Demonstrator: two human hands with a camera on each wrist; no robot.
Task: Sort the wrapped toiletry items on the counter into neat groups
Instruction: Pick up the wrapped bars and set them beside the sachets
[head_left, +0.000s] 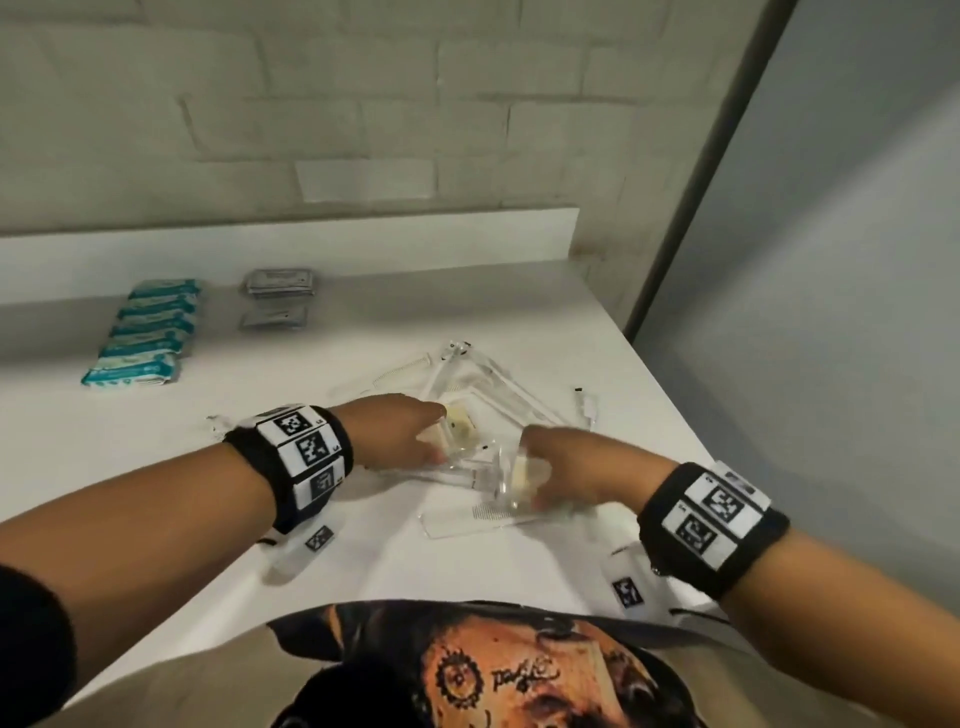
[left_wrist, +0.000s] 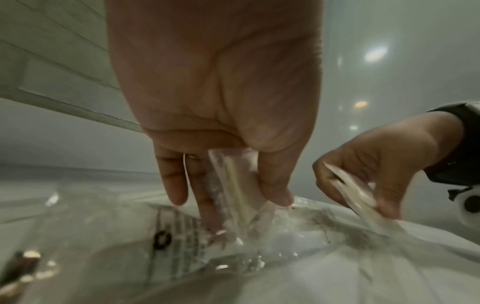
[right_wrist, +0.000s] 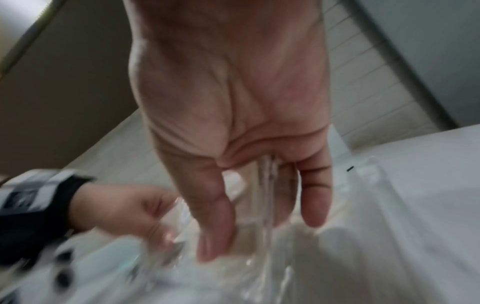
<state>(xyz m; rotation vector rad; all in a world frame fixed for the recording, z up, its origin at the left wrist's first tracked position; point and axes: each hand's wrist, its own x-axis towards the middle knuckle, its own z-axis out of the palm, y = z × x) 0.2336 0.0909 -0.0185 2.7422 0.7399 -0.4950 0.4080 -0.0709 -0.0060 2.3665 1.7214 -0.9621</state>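
A loose pile of clear-wrapped items (head_left: 488, 387), combs and thin sticks among them, lies mid-counter. My left hand (head_left: 434, 439) pinches a small clear packet with a cream piece inside (head_left: 460, 423) over the pile; in the left wrist view this packet (left_wrist: 233, 185) stands between thumb and fingers. My right hand (head_left: 540, 486) grips a second cream-filled clear packet (head_left: 522, 475) just to the right, and the right wrist view shows that packet (right_wrist: 266, 197) held edge-on. A wrapped comb (head_left: 467, 519) lies below the hands.
A row of teal packets (head_left: 145, 332) sits at the back left of the white counter (head_left: 363, 561). Grey packets (head_left: 278, 283) are stacked beside it, one more (head_left: 272, 318) in front. The counter's right edge (head_left: 670, 395) runs next to a grey wall.
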